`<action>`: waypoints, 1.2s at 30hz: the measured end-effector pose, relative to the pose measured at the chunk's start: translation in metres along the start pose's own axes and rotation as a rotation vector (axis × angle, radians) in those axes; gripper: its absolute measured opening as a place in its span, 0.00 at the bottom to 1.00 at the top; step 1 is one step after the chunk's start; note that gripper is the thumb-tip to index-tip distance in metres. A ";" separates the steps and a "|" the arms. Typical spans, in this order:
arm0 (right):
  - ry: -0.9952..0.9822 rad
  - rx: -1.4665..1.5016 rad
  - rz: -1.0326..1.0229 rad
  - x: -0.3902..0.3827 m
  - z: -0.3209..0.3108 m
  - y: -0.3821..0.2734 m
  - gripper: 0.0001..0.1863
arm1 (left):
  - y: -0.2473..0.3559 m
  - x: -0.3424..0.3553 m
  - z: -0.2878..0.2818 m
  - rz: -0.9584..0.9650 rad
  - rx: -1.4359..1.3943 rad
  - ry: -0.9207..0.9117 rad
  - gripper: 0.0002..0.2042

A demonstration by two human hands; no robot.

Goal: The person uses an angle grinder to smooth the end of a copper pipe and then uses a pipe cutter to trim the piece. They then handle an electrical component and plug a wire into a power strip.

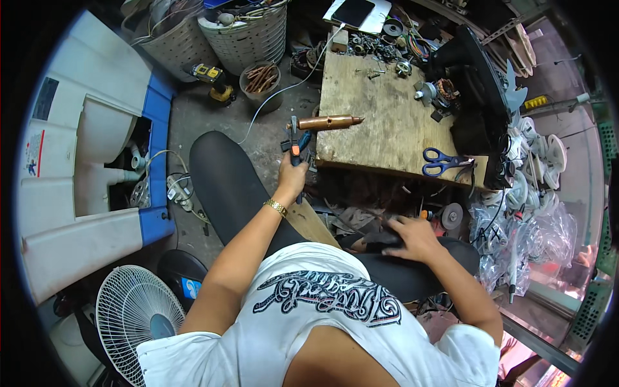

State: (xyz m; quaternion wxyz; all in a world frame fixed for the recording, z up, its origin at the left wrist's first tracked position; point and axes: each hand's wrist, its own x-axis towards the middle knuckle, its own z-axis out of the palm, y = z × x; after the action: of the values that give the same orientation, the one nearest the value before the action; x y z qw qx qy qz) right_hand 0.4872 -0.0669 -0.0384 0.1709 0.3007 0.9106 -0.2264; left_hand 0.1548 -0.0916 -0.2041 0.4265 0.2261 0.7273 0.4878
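Note:
My left hand [293,175], with a gold bracelet at its wrist, is closed round what looks like a small bar clamp [296,149], black with an orange part. At the clamp's upper end a copper tube [330,122] lies roughly level, its right part over the near left of the wooden worktop [361,97]. My right hand [416,240] is low over my right leg with its fingers apart. Dark cloth or leg lies under those fingers, partly smeared by motion, and nothing shows in the hand.
Blue-handled scissors [445,161] lie at the worktop's near right corner, with motor parts [438,93] beyond. A bucket of copper pieces [260,80] and a yellow cordless drill [215,82] stand on the floor. A fan [138,309] is at lower left, a grinding disc [451,217] at right.

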 end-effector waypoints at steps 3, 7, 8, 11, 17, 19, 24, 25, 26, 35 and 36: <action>0.114 0.265 0.169 -0.049 -0.054 -0.015 0.29 | -0.006 0.005 -0.001 0.041 0.007 0.000 0.19; 0.425 0.518 0.305 -0.107 -0.087 -0.020 0.20 | -0.003 0.001 -0.001 0.005 -0.007 -0.013 0.17; 0.577 0.595 0.356 -0.115 -0.072 -0.020 0.19 | -0.004 -0.001 0.000 -0.015 -0.014 -0.017 0.17; 0.751 0.520 0.459 -0.075 -0.045 -0.046 0.18 | -0.009 -0.006 0.014 0.123 -0.007 0.031 0.16; 0.900 0.824 0.578 -0.132 -0.054 -0.024 0.22 | -0.007 -0.009 0.000 0.035 0.065 0.019 0.17; 1.048 0.849 0.536 -0.145 -0.062 -0.018 0.28 | -0.012 -0.011 0.003 0.048 0.040 0.050 0.17; 1.285 0.950 0.582 -0.030 0.000 -0.039 0.31 | 0.010 -0.030 0.015 0.038 0.029 0.034 0.18; 1.297 1.081 0.438 0.005 0.002 -0.057 0.24 | 0.010 -0.030 0.015 0.046 0.057 0.044 0.18; 1.294 1.211 0.298 0.039 0.004 -0.076 0.18 | 0.010 -0.029 0.017 0.055 0.081 0.055 0.18; 1.014 1.044 0.064 0.110 0.040 -0.076 0.20 | -0.013 -0.019 0.023 0.066 -0.067 0.040 0.17; 1.033 1.007 0.065 0.111 0.042 -0.077 0.20 | -0.012 -0.019 0.023 0.072 -0.046 0.047 0.17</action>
State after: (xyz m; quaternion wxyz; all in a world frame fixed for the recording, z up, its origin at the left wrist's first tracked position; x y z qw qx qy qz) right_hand 0.3624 -0.0912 -0.0993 -0.4343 0.4383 0.6508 -0.4423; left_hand 0.1850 -0.0994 -0.2113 0.3966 0.2310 0.7170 0.5247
